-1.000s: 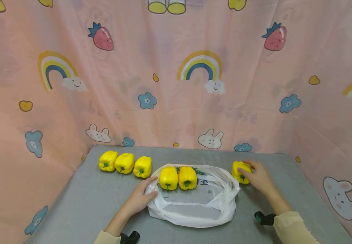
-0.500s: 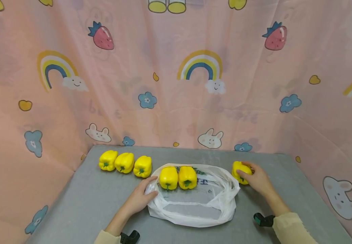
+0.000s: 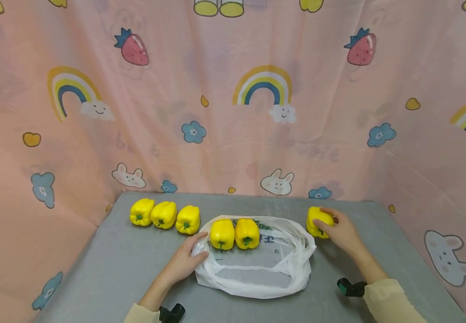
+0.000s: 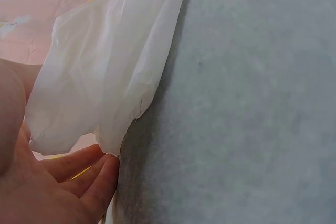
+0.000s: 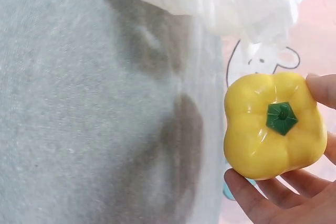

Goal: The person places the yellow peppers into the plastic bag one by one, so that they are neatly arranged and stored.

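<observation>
In the head view an open white plastic bag [image 3: 253, 289] lies on the grey table with its mouth facing up. Two yellow bell peppers, the left one [image 3: 222, 234] and the right one [image 3: 247, 233], sit side by side within its mouth, stems toward me. My left hand [image 3: 182, 259] holds the bag's left rim, the plastic passing between thumb and fingers [image 4: 100, 182]. To the right of the bag, my right hand [image 3: 344, 231] grips another yellow bell pepper [image 5: 273, 124] between thumb and fingertips. It hangs above the table, its shadow apart from it in the right wrist view.
Three more yellow bell peppers, the middle one [image 3: 164, 215] among them, stand in a row at the back left of the table [image 3: 116, 269]. A pink patterned curtain [image 3: 233, 148] rises behind the table and along both sides.
My right hand has raised its bell pepper a little off the table. The left hand and the bag have stayed in place.
</observation>
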A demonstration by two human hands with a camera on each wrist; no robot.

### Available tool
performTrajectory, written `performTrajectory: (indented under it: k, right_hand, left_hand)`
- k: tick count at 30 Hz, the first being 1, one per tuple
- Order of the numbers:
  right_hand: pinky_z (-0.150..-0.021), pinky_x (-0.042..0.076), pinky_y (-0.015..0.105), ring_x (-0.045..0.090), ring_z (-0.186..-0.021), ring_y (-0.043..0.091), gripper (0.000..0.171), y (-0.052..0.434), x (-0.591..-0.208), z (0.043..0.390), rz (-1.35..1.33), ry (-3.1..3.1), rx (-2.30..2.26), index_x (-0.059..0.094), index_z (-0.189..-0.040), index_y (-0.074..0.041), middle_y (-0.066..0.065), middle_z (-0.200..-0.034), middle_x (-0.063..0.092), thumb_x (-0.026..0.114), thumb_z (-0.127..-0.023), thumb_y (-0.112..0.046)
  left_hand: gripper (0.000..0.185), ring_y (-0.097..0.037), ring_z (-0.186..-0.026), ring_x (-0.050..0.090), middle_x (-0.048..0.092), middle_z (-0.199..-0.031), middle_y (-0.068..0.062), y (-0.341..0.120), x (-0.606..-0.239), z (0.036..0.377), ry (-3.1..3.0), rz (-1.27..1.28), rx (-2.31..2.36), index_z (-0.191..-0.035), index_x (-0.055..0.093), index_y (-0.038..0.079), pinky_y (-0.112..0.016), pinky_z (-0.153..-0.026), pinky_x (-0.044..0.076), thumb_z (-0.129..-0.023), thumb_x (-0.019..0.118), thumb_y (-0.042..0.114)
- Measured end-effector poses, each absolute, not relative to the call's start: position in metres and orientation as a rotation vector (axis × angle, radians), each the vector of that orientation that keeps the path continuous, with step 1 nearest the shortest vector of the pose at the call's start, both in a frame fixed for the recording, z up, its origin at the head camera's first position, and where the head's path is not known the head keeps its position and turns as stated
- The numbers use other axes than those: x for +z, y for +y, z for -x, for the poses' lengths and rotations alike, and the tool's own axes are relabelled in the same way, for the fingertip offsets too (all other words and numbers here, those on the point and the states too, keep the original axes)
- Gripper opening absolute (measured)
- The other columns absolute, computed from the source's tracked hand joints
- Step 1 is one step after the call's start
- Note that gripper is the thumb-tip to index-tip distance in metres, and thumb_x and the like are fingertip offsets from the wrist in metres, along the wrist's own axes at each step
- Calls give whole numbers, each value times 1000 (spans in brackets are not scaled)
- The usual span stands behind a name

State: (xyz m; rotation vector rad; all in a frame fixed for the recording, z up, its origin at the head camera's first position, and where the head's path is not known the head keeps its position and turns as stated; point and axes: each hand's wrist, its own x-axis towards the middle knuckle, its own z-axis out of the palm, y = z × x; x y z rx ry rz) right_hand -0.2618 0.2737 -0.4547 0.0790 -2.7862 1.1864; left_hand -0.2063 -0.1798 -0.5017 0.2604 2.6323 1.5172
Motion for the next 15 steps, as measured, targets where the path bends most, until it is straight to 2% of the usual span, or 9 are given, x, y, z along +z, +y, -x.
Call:
performTrajectory:
  k: [15]
  right_hand:
    - [-96, 48, 61, 46, -125, 50, 71, 267, -424, 249, -101, -2739, 1160, 45, -149, 2, 32, -146, 43, 64, -99, -45]
  left_hand:
    - [55, -40, -146, 32, 39, -157, -17, -179, -501, 206, 2645, -274, 1510, -150, 50, 16, -68, -115, 23, -98, 68, 23]
